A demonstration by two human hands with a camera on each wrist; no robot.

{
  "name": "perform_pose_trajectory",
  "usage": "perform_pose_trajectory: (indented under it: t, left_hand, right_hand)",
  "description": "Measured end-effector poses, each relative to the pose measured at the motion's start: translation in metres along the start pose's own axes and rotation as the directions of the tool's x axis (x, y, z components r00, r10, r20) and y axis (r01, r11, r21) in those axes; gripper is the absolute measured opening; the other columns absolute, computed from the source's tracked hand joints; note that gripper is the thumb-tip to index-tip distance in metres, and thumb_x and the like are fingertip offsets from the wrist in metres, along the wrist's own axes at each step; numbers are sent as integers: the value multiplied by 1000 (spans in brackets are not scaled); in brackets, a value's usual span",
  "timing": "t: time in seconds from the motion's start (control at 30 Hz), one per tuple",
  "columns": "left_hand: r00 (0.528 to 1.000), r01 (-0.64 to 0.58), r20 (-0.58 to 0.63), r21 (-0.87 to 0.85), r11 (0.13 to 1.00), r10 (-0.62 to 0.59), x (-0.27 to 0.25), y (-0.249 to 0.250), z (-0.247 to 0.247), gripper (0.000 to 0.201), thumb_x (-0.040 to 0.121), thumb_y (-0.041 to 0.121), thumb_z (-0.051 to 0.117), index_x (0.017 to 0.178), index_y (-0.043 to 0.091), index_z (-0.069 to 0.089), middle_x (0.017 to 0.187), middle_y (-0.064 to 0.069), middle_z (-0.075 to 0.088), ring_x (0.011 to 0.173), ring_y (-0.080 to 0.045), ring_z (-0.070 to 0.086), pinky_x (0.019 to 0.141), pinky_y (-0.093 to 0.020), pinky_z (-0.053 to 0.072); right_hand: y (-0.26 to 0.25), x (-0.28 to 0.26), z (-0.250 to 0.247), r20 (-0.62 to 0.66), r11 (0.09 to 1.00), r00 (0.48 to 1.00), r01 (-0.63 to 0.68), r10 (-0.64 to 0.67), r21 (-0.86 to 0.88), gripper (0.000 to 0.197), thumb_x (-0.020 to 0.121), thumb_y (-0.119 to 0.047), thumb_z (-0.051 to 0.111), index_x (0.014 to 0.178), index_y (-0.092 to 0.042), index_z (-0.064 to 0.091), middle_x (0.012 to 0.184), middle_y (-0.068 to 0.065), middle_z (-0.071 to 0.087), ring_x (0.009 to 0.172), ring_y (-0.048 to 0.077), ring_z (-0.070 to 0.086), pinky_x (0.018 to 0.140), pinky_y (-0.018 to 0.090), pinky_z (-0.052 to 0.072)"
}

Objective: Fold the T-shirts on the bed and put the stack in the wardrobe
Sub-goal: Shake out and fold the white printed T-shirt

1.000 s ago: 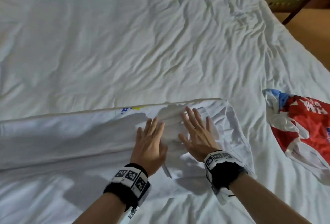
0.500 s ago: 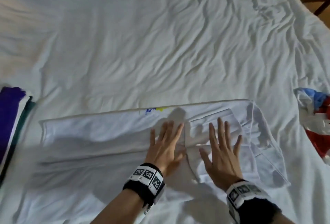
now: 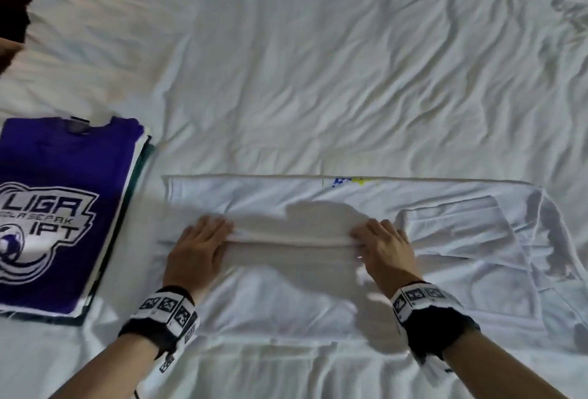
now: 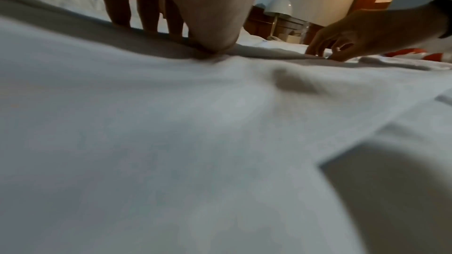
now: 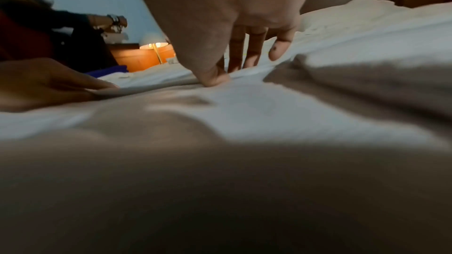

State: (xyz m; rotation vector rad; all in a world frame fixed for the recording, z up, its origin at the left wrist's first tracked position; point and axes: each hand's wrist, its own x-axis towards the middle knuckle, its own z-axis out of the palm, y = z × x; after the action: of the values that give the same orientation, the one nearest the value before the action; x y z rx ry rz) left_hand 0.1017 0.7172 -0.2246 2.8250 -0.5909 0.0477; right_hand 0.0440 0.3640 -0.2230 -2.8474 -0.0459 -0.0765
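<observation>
Our left hand (image 3: 199, 250) and right hand (image 3: 386, 247) each pinch a raised crease in the white shirt (image 3: 286, 287), thumb against curled fingers, the wrist views showing each thumb (image 4: 215, 45) pressed into the cloth. The crease runs straight between the two hands, across the middle of the garment.

The shirt lies lengthwise across the near part of the bed (image 3: 302, 64), already narrowed into a long band, with a sleeve (image 3: 471, 223) turned in on the right and a scrap of blue and yellow print (image 3: 346, 180) peeping from its far edge. We judge it half folded: the sides are in, the cross fold is only now being taken up.

To the left, just beside the shirt, sits a stack (image 3: 63, 214) of folded shirts, a purple one with a league crest on top and pale and dark edges beneath it.

Red cloth (image 4: 413, 55) shows low at the right in the left wrist view, too small to say whether it is another shirt waiting.

The stack is not yet in the wardrobe, which appears in none of our views.
</observation>
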Motion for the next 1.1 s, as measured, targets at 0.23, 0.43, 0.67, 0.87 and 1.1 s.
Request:
perform_pose_trajectory:
  t: [0.23, 0.43, 0.67, 0.87, 1.1]
  left_hand:
    - [987, -14, -159, -33, 999, 9, -21, -9, -13, 34, 87, 23, 51, 108, 6, 72, 109, -12, 70, 104, -34, 64, 90, -43, 51]
    - [999, 47, -26, 84, 995, -45, -46, -32, -29, 28, 73, 29, 50, 91, 25, 70, 90, 8, 65, 90, -21, 57, 83, -40, 35]
    - [988, 92, -136, 92, 991, -79, -38, -47, -40, 26, 83, 29, 45, 85, 19, 70, 82, 3, 65, 81, -25, 58, 78, -41, 33]
    - [971, 219, -116, 82, 972, -209, -36, -43, -43, 29, 78, 32, 45, 83, 21, 72, 83, 5, 67, 86, -23, 57, 82, -43, 36]
    - [971, 65, -208, -236, 970, -115, -19, 93, -24, 16, 72, 23, 61, 86, 19, 68, 92, 3, 64, 91, -26, 59, 78, -40, 43]
  right_hand:
    - [-20, -16, -17, -90, 993, 996, 22, -11, 116, 27, 64, -9, 56, 89, -16, 65, 96, 3, 57, 88, 27, 53, 83, 42, 43]
    - [-15, -39, -12, 102, 999, 995, -9, 5, 41, 30, 72, -43, 47, 92, -28, 64, 92, -11, 62, 89, 21, 58, 75, 40, 43]
    - [-9, -25, -24, 35, 989, 995, -97, 94, 108, 8, 78, -27, 59, 83, -31, 65, 82, -13, 59, 83, 20, 58, 74, 35, 36]
    - [-6, -26, -18, 73, 988, 990, -125, 118, 92, 22, 76, -15, 75, 86, -33, 67, 86, -14, 62, 86, 20, 59, 75, 37, 37]
    - [6, -46, -35, -66, 978, 979, -188, 195, 89, 31, 77, -27, 42, 94, -28, 67, 94, -8, 65, 89, 23, 56, 77, 40, 40]
